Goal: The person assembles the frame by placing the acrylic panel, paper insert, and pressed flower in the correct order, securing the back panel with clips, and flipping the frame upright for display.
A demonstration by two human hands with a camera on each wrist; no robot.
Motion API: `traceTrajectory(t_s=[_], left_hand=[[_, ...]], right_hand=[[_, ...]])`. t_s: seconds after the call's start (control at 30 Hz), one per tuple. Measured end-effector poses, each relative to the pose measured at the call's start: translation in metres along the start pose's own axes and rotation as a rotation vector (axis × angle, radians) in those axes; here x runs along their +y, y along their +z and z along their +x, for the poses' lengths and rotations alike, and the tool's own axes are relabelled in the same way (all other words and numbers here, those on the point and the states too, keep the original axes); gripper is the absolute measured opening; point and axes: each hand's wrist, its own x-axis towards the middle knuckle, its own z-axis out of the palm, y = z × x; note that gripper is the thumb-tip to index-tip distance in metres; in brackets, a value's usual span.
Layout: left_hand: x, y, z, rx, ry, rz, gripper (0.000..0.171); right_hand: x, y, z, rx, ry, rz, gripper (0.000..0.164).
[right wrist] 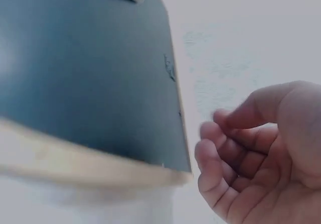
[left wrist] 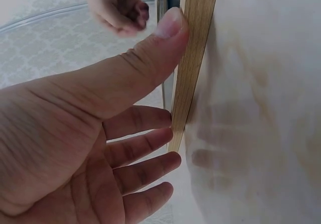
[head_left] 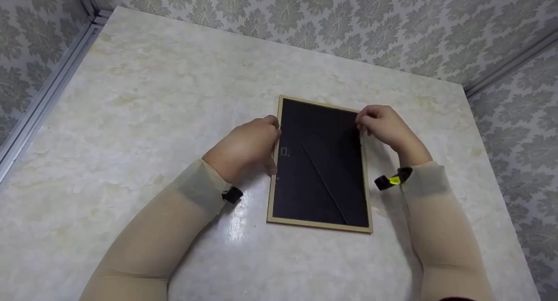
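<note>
A picture frame [head_left: 318, 122] with a pale wooden rim lies back side up on the table, its black backing board showing. A diagonal line, like the edge of a stand flap [head_left: 322, 181], crosses the board. My left hand [head_left: 246, 146] is at the frame's left side, thumb and extended fingers against the wooden edge [left wrist: 198, 38]. By the upper right side is my right hand [head_left: 388, 126], fingers curled and thumb tip meeting the index finger. Nothing shows between them in the right wrist view, where a scuff [right wrist: 169, 68] marks the board near its edge.
The frame lies on a glossy, marbled table [head_left: 174, 74]. Patterned wall panels [head_left: 305, 18] stand along the table's far side, left and right, with a metal rail [head_left: 48, 96] at the left. Each wrist wears a dark strap [head_left: 232, 195].
</note>
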Motion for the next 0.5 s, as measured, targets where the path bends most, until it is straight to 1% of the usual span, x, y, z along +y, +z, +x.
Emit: traceTrajectory(t_s=[0.1, 0.23, 0.37, 0.5], left_hand=[[0.001, -0.001, 0.000, 0.001, -0.013, -0.004, 0.060], [0.001, -0.001, 0.000, -0.009, -0.008, -0.006, 0.061], [0.002, -0.001, 0.001, -0.015, -0.005, -0.022, 0.065], [0.001, -0.001, 0.000, -0.010, 0.000, -0.029, 0.070]], right_hand=[[0.015, 0.001, -0.018, 0.029, 0.004, 0.083, 0.025], [0.035, 0.006, -0.034, 0.025, 0.038, 0.127, 0.024], [0.046, 0.011, -0.042, 0.034, 0.053, 0.132, 0.024], [0.045, 0.012, -0.045, 0.049, 0.037, 0.083, 0.024]])
